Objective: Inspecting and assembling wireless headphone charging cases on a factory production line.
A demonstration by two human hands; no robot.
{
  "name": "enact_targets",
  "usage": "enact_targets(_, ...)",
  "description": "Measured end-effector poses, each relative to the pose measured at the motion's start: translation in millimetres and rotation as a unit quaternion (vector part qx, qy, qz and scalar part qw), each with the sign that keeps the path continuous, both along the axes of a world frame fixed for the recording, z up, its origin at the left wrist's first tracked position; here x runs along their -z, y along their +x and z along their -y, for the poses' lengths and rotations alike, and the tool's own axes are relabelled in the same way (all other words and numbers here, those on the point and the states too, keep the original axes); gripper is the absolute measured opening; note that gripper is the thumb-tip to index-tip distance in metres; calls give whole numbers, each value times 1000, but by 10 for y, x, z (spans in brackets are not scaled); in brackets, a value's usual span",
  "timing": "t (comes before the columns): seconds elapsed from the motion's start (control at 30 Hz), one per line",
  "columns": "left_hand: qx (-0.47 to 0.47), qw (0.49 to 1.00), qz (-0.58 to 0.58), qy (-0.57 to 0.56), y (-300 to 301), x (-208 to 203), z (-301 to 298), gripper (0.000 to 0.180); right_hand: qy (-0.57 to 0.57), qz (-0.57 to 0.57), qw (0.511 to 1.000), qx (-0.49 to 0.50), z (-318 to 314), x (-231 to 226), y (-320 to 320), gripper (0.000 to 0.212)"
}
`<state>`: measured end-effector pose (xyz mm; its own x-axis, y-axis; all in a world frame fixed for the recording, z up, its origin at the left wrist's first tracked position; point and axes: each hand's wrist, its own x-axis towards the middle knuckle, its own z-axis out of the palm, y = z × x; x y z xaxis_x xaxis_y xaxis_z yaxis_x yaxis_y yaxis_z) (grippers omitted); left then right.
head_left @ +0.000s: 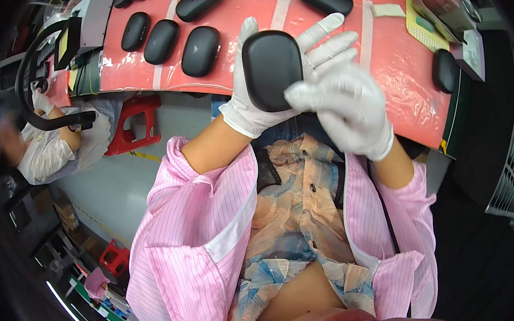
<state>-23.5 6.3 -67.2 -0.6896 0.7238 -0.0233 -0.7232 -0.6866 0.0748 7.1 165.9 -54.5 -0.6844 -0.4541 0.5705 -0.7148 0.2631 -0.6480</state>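
A smooth black oblong case (272,69) with rounded corners lies on the upturned palm of my left hand (239,109). That hand wears a white glove; its thumb is along the case's left side and its fingers spread out past the right side. My right hand (353,110), in a white glove too, is over the left fingers, its fingertips at the case's lower right edge. Motion smears the right hand, and I cannot tell whether it grips the edge or only touches it.
Several similar black cases (201,51) lie on the red-covered table (410,109). A yellow tray (418,24) and a purple-white box (471,54) stand at the right. At the left are a black hoop-shaped frame (22,88), a red stool (135,126) and another person (51,149).
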Motion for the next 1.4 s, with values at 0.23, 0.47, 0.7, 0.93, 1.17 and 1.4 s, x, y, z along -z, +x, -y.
enact_targets(0.23, -49, 997, -57, 31, -91, 235, 244, 88, 21, 84, 985, 152, -411, 131, 283, 33)
enact_targets(0.47, -159, 833, -320, -424, 85, -163, -339, 32, -89, 205, 950, 218, -166, 183, 273, 55)
enact_targets(0.7, -132, 61, -768, -624, -836, -471, -235, 89, -145, 199, 851, 464, -1284, -57, 251, 40)
enact_targets(0.93, -83, -12, -812, -577, -1162, -227, -291, 70, 130, 172, 835, 507, -1646, 208, 109, 56)
enact_targets(1.17, -3, 468, -609, -640, -662, -375, -282, 59, 162, 266, 852, 421, -1675, -126, 265, 54)
enact_targets(1.4, 44, 787, -318, -528, -460, -215, -88, 60, 220, 26, 860, 461, -2468, -1244, 833, 45)
